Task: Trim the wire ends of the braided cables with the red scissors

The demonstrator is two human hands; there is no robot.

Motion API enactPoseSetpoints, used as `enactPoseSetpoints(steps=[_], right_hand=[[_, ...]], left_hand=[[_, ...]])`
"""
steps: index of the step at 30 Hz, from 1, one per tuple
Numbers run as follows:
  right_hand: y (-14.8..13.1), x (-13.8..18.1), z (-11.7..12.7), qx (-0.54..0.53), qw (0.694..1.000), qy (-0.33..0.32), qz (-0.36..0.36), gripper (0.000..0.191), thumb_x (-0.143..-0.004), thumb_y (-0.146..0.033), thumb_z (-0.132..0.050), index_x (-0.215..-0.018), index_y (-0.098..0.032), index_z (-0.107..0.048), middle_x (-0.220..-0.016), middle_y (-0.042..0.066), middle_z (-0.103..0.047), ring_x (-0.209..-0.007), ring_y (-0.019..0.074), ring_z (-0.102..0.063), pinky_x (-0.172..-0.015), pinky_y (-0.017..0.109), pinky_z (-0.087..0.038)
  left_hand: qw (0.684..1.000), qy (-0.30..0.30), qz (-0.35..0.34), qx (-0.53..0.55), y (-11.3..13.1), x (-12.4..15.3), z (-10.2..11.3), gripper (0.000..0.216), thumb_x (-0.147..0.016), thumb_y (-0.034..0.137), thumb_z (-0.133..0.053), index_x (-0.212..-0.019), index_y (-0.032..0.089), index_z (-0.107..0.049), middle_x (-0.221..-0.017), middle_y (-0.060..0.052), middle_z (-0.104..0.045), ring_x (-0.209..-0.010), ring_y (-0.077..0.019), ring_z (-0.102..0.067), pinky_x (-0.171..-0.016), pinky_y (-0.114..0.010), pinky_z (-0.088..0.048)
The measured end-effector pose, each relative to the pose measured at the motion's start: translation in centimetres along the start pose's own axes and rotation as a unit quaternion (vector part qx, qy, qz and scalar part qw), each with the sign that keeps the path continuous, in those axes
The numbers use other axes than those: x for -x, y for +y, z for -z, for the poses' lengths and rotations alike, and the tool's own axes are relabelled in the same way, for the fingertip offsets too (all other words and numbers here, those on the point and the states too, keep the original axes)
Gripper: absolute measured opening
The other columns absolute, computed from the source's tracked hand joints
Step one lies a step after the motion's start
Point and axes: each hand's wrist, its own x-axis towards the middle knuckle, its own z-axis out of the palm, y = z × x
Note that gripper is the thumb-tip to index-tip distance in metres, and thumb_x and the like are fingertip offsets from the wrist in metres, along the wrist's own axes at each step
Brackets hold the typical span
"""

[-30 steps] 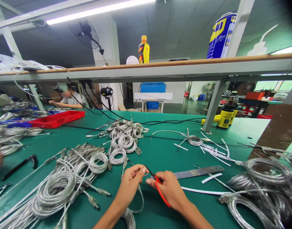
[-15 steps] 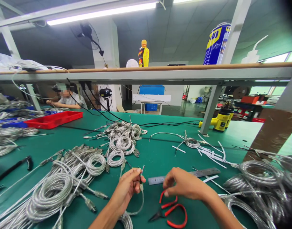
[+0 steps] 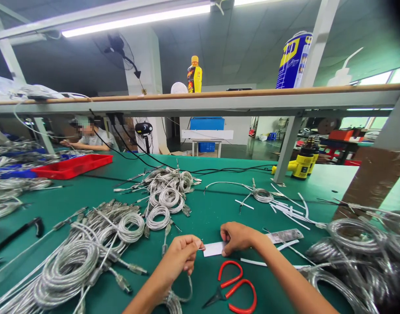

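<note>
My left hand (image 3: 182, 257) is closed with its fingertips pinching the wire end of a clear-jacketed silver cable (image 3: 191, 288). The cable loops down under the hand to a coil at the bottom edge. The pinched end is at the left end of a steel ruler (image 3: 214, 249), which shines bright there. My right hand (image 3: 239, 239) grips the ruler by its edges, thumb at the near side and fingers at the far side. Just below lie small cutters (image 3: 241, 283) with red loop handles and dark pointed jaws, untouched.
Coiled cables with metal plugs (image 3: 69, 266) lie left, another cable pile (image 3: 169, 196) mid-table. White tube pieces (image 3: 294, 213) and more coils (image 3: 353, 244) are on the right. A red tray (image 3: 72, 166) sits back left; a shelf (image 3: 200, 104) spans above. A person (image 3: 95, 137) sits beyond.
My right hand has moved from above the cutters' red handle up to the ruler and gripped it. My left hand has brought the wire end rightward to the ruler's end.
</note>
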Motion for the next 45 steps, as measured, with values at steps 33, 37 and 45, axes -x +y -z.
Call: enactPoseSetpoints(steps=[33,37,45], right_hand=[[-2.0,1.0,-3.4,0.053,0.917,0.394,-0.008,0.048,-0.081,-0.037,-0.033,-0.040,-0.016,-0.048,-0.044,-0.001,-0.051,-0.043,0.0076,-0.040,-0.046,0.025,-0.014],[-1.8,0.8,-3.4,0.051,0.924,0.378,-0.003,0.050,-0.082,-0.038,-0.032,-0.039,-0.016,-0.044,-0.040,-0.002,-0.048,-0.041,0.0075,-0.038,-0.045,0.025,-0.012],[-1.8,0.9,-3.4,0.050,0.933,0.357,-0.003,0.051,-0.082,-0.039,-0.029,-0.038,-0.016,-0.042,-0.038,-0.003,-0.042,-0.039,0.0083,-0.032,-0.044,0.025,-0.010]], left_hand=[[0.989,-0.053,0.067,-0.123,-0.7,-0.7,0.0,0.019,-0.068,0.031,-0.045,-0.059,0.015,-0.051,-0.032,0.013,-0.019,-0.028,-0.0023,-0.010,-0.028,-0.016,-0.010],[0.987,-0.056,0.079,-0.130,-0.3,-0.5,-0.2,0.017,-0.066,0.028,-0.045,-0.059,0.015,-0.051,-0.032,0.013,-0.019,-0.028,-0.0024,-0.010,-0.029,-0.017,-0.009],[0.986,-0.058,0.089,-0.128,-0.1,-0.3,-0.3,0.018,-0.066,0.029,-0.045,-0.058,0.015,-0.051,-0.031,0.014,-0.018,-0.028,-0.0025,-0.009,-0.029,-0.017,-0.009]])
